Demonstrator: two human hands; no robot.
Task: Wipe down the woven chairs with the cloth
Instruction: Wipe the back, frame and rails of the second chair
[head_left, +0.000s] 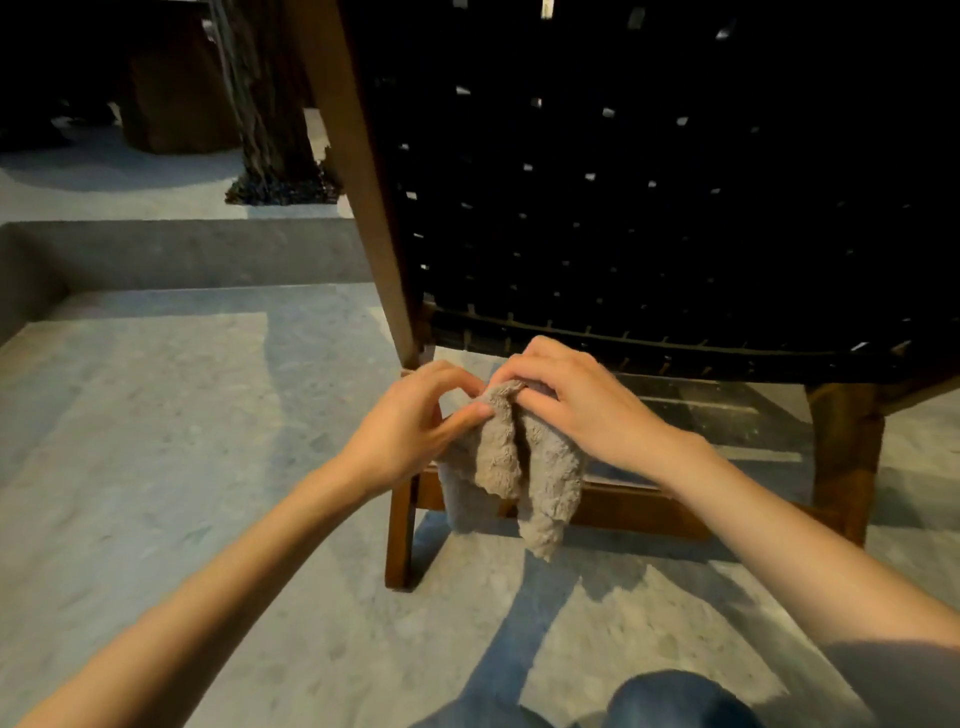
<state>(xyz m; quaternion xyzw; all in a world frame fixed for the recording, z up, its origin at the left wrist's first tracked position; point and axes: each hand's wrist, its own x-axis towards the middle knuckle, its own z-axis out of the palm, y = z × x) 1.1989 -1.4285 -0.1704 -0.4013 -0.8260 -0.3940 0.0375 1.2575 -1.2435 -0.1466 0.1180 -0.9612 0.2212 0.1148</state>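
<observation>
both hands pinch the grey cloth in front of the woven chair, the left hand and right hand gripping its bunched top, probably to refold a wiping face.

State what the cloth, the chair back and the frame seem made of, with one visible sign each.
Cloth: soft terry or microfibre, matt grey-beige; fuzzy pile, limp folds.
Chair back: black woven straps, perhaps cord or leather; light shows through gaps.
Frame: probably wood, brown with slight sheen; straight solid rails.
</observation>
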